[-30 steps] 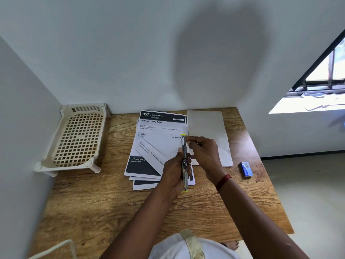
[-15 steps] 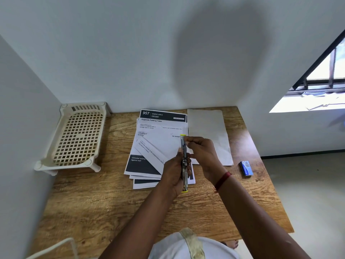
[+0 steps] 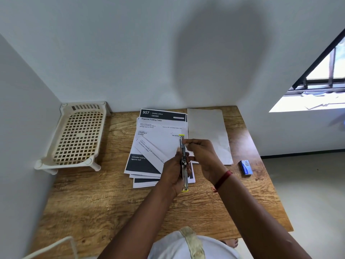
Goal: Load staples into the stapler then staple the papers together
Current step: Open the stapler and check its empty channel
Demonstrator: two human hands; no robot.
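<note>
A slim metal stapler (image 3: 183,161) with yellow ends is held above the table, swung wide open along a near-far line. My left hand (image 3: 172,170) grips its middle and near half. My right hand (image 3: 202,154) pinches the far half with fingertips close together; whether it holds staples I cannot tell. Beneath the hands lies a loose stack of printed papers (image 3: 155,146) with dark headers. A blank white sheet (image 3: 209,131) lies to their right. A small blue staple box (image 3: 246,167) rests near the table's right edge.
A cream plastic lattice rack (image 3: 76,137) stands at the back left of the wooden table (image 3: 104,199), against the walls. A white wire frame (image 3: 56,245) pokes in at the bottom left. The floor drops away past the right edge.
Almost nothing differs. Both hands stay on the open stapler in the same spot; the right fingertips shift slightly along the far half.
</note>
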